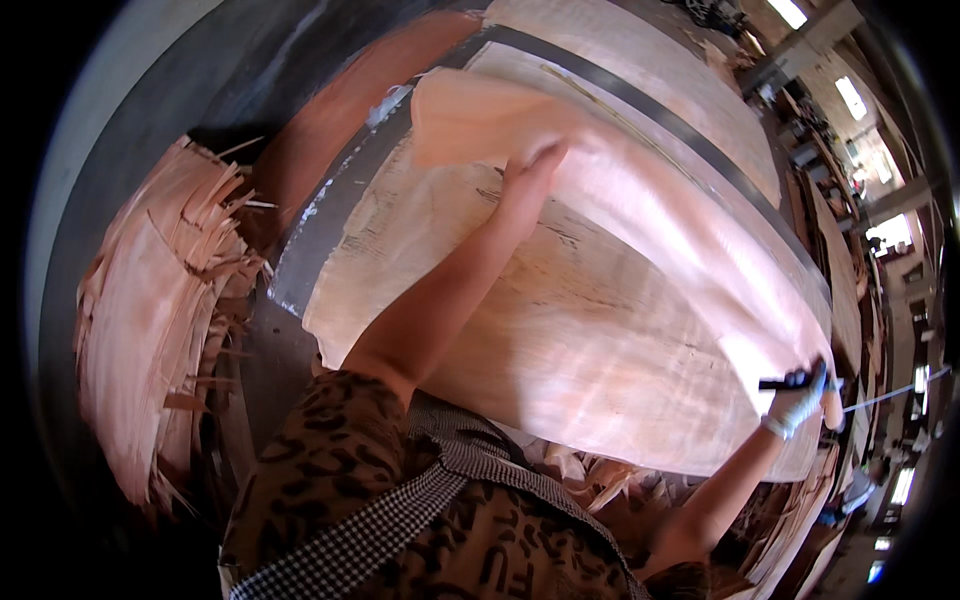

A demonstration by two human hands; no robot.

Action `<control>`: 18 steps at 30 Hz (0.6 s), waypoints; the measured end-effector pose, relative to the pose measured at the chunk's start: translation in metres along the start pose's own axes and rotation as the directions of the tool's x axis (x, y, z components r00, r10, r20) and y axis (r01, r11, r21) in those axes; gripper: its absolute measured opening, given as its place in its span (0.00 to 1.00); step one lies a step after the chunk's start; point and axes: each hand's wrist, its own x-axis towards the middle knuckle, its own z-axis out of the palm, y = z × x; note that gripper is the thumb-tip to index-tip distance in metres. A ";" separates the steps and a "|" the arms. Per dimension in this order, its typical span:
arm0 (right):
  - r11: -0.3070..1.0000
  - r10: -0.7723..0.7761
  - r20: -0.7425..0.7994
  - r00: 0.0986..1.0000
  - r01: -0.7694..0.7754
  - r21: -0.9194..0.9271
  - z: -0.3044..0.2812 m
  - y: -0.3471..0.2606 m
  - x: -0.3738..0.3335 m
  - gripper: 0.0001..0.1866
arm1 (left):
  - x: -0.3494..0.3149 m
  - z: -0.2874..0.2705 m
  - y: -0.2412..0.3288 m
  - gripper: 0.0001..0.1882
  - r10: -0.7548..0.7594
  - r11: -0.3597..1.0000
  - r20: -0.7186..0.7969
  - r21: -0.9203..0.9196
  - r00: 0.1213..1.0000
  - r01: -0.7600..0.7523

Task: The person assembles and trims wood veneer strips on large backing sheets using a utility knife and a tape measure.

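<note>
A long, thin sheet of pale pinkish wood veneer is lifted and curls above a wider veneer sheet lying flat on the table. My bare left hand grips the near edge of the lifted sheet toward its left end; some fingers are hidden by it. Far to the right, my gloved right hand is closed at the sheet's right end. A short black bar-like object crosses its fingers; what it is I cannot make out. Dark cracks and streaks mark the lower sheet.
A bundle of ragged-edged veneer stands at the left. A dark table edge runs along the sheets' left side. Beyond a dark strip lies another pale sheet. Veneer scraps lie near my waist, and more stacks line the right.
</note>
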 end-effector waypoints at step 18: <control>0.376 0.840 0.304 0.450 -0.886 0.273 -0.120 0.288 -0.019 0.12 | -0.097 -0.140 -0.084 0.15 -0.568 0.774 -0.443 -0.003 0.693 0.633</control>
